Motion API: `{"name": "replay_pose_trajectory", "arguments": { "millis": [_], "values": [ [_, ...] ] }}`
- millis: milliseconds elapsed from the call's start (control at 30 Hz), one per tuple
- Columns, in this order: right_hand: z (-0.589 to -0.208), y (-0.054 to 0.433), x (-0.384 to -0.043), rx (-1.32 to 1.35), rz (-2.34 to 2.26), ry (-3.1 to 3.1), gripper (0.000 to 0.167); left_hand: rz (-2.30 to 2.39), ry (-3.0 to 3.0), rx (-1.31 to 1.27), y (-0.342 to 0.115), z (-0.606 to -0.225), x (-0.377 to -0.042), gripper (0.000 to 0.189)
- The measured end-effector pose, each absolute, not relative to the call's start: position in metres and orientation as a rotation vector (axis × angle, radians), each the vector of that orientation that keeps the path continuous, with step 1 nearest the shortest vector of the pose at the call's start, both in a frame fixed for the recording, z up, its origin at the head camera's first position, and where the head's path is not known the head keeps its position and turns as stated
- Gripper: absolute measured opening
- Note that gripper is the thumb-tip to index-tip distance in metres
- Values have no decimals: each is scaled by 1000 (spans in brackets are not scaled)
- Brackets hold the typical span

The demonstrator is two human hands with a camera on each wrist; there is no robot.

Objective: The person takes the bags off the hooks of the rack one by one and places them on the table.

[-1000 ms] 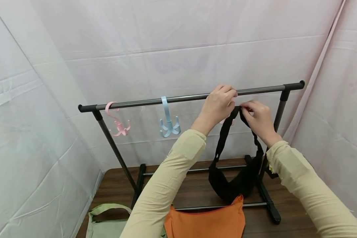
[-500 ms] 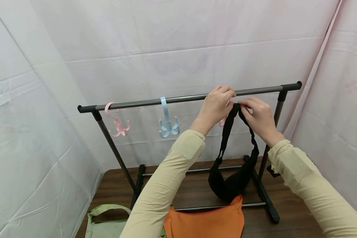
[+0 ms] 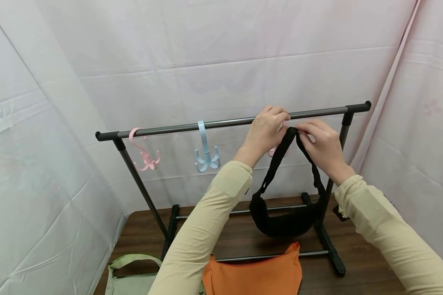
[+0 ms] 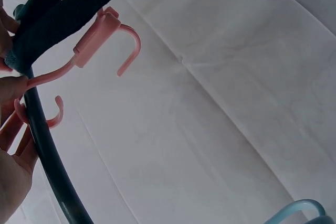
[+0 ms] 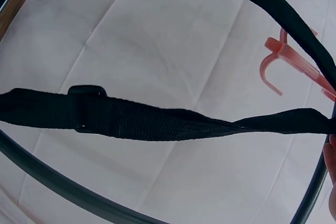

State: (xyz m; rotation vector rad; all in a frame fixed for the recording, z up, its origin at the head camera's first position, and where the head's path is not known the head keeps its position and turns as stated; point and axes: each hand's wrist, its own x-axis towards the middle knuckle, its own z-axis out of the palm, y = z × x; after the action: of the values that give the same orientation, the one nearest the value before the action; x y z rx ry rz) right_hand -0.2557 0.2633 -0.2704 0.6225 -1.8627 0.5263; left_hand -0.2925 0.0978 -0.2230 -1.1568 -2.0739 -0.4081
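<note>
My right hand (image 3: 323, 145) pinches the top of the strap (image 3: 277, 162) of a black shoulder bag (image 3: 286, 224), which hangs below the rack's bar (image 3: 230, 122). Beside it, my left hand (image 3: 263, 130) is up at the bar and pinches the neck of a pink four-prong hook (image 4: 97, 38). The hook's curved top goes round the bar in the left wrist view. In the head view my left hand and the strap mostly cover this hook. A buckle (image 5: 86, 108) shows on the strap in the right wrist view.
Another pink hook (image 3: 146, 159) and a light blue hook (image 3: 207, 157) hang farther left on the bar. An orange bag (image 3: 254, 274) and a pale green bag (image 3: 133, 282) lie at the front of the wooden table (image 3: 229, 239). White cloth (image 3: 206, 49) encloses the back and sides.
The strap's top has risen slightly toward the bar. The black bag's body has swung up and to the left, away from the orange bag. The left hand stays at the pink hook.
</note>
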Motion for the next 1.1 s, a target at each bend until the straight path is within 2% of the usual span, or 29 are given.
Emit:
{"name": "replay_pose_trajectory", "arguments": {
  "millis": [233, 800, 1100],
  "values": [
    [-269, 263, -251, 615, 516, -1811, 13, -392, -2095, -1151, 97, -223, -294, 17],
    [-234, 264, -231, 511, 542, -1720, 16, -456, -2089, -1114, 96, -226, -296, 22],
    [-225, 262, -220, 456, 552, -1708, 15, -521, -1833, -1023, 97, -246, -283, 19]
  ]
}}
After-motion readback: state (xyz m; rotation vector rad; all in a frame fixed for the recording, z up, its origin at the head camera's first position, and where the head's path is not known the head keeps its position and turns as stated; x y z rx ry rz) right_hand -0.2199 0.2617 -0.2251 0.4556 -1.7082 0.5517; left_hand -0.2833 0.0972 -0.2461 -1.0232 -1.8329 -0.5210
